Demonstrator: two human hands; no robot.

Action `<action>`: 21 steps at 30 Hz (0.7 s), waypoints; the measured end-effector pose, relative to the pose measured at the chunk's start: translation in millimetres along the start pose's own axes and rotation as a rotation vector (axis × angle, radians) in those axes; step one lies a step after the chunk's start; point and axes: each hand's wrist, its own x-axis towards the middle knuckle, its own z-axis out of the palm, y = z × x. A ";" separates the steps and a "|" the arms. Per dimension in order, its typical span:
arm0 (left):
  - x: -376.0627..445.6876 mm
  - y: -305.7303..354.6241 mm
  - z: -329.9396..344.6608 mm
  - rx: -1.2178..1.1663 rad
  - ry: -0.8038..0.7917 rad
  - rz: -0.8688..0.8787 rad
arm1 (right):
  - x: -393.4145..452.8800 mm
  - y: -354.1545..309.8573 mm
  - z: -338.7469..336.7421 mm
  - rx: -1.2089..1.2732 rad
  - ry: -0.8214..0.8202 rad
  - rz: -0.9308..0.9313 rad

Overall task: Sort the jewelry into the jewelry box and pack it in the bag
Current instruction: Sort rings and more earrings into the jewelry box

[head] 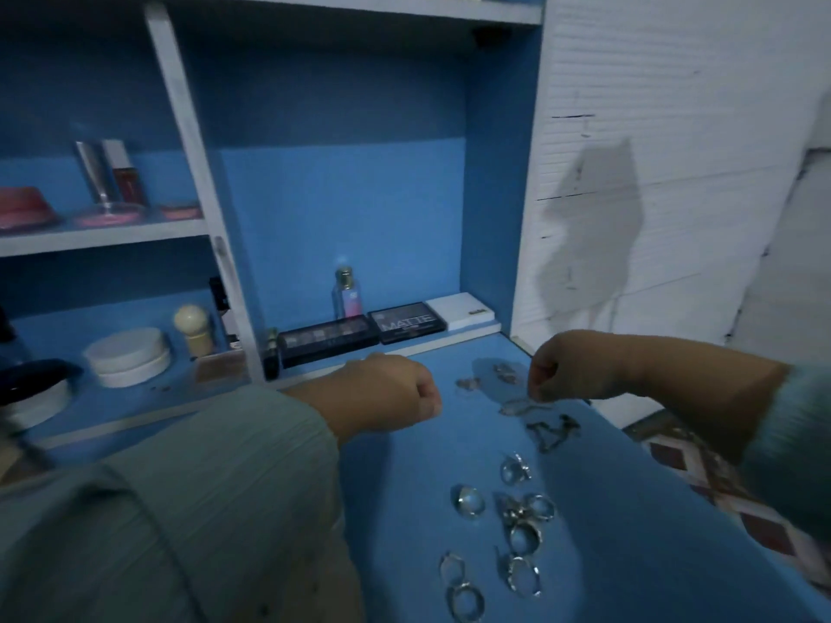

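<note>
Over the blue tabletop [404,510] the right hand [562,370], fingers curled, seems to pinch a thin chain [521,404] lying just below it; the left hand [395,393] hovers fisted and seemingly empty, while the rings [517,510] lie nearer the person

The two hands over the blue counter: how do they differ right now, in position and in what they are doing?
The left hand hangs curled in a fist above bare counter, holding nothing visible; the right hand is curled too, but its fingertips pinch at a thin silver piece lying on the blue counter. The left hand sits nearer the palettes, the right by the counter's right edge, above the rings. Both wear pale green sleeves.
</note>
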 end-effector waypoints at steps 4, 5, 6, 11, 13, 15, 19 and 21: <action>32.2 11.6 11.3 -0.019 0.005 0.032 | 11.5 26.7 12.5 0.019 -0.007 0.020; 39.9 13.2 15.0 -0.025 0.008 0.035 | 14.3 30.8 16.0 0.025 -0.005 0.015; 47.2 14.4 18.9 -0.037 0.009 0.031 | 16.8 33.6 19.0 0.028 0.002 0.008; 72.1 17.5 32.0 -0.058 0.109 -0.004 | 28.7 40.2 24.2 0.009 0.062 -0.005; 77.7 16.9 32.6 -0.104 0.160 -0.015 | 31.4 39.3 22.6 -0.024 0.073 -0.018; 83.9 17.0 33.1 -0.140 0.175 -0.033 | 33.5 36.6 20.4 -0.063 0.074 -0.029; 92.6 23.2 33.0 -0.198 0.159 -0.097 | 37.3 30.5 17.9 -0.127 0.080 -0.027; 95.1 26.3 30.9 -0.199 0.144 -0.131 | 39.4 28.9 18.0 -0.137 0.100 -0.021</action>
